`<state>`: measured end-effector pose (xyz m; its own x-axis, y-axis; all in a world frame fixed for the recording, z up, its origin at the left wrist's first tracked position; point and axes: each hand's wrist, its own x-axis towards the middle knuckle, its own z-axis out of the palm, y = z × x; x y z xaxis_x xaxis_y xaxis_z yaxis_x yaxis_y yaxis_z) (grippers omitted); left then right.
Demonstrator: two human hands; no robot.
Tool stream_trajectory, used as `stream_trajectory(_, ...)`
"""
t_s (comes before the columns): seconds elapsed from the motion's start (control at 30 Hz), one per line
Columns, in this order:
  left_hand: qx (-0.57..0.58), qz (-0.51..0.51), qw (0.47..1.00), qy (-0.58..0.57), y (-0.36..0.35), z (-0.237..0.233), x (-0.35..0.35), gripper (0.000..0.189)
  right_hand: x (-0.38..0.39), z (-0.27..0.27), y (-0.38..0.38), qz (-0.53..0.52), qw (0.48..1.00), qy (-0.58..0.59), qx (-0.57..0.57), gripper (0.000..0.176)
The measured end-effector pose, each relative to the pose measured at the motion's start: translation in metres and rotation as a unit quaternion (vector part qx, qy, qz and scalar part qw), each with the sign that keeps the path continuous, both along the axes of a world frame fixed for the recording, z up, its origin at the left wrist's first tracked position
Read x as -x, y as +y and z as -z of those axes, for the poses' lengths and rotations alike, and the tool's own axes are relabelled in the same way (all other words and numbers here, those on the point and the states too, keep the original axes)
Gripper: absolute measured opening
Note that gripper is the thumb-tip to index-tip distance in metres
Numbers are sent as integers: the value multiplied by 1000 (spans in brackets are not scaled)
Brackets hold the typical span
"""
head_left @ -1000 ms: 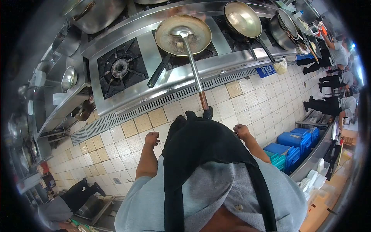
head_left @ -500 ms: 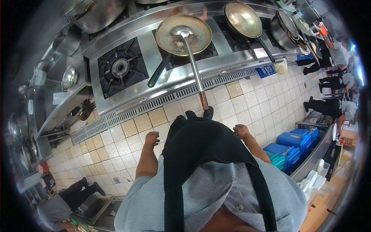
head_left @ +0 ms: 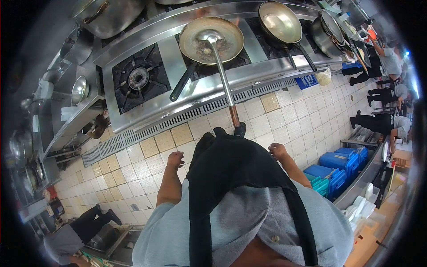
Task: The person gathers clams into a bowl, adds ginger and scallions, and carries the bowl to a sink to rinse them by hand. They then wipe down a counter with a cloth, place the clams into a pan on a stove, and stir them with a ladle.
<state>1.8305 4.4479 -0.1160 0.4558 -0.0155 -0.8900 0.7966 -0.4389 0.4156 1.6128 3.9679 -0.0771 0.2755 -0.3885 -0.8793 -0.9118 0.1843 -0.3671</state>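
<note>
The person stands facing a steel stove (head_left: 195,92), with both arms hanging at the sides of a black apron (head_left: 235,171). The left hand (head_left: 175,159), left of centre in the frame, is curled into a loose fist and holds nothing. The right hand (head_left: 278,151), right of centre, is also curled narrow and empty, with its knuckles turned toward the floor.

The nearest thing to either hand is a long ladle (head_left: 221,73). Its bowl lies inside a wok (head_left: 230,39) at the top centre of the frame. Its handle slopes down over the stove's front edge, and the wooden end hangs above the tiled floor (head_left: 267,120), just above the apron and apart from both hands. The wok holds some brownish residue.

To the left of the wok is an open burner (head_left: 138,79), and to its right is a second wok (head_left: 279,20). A drain grate (head_left: 147,131) runs along the foot of the stove. Blue crates (head_left: 338,163) stand at the right, and other people (head_left: 391,60) work at the upper right.
</note>
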Motion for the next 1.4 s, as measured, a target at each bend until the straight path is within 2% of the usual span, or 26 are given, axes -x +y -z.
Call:
stream_trajectory(0.3, -3, -7, 1000, 1, -2, -3, -2, 29, -13, -25, 12, 19, 1000, -4, 18, 38)
stream_trajectory(0.4, 6, -14, 1000, -4, 0, -1, -2, 29, -8, -6, 5, 18, 1000, 1, -10, 43)
stream_trajectory(0.57, 15, -7, 1000, 3, 3, 5, -3, 29, -6, 2, -1, 17, 999, 0, -28, 40)
stream_trajectory(0.7, 6, -14, 1000, 1, 1, 4, -3, 29, -16, -20, 10, 32, 999, -8, -2, 34)
stream_trajectory(0.9, 6, -6, 1000, -11, -1, -5, -3, 31, -18, -12, 4, 34, 999, 3, -28, 39)
stream_trajectory(1.0, 2, -2, 1000, -14, -3, -9, -4, 31, -19, -21, 10, 41, 999, -24, -5, 35)
stream_trajectory(1.17, 5, -5, 1000, -7, 4, 7, -4, 31, -17, -18, 12, 42, 999, -27, 3, 35)
stream_trajectory(1.4, 5, -4, 1000, -7, 3, 4, -6, 31, -19, -19, 12, 28, 999, -16, 2, 37)
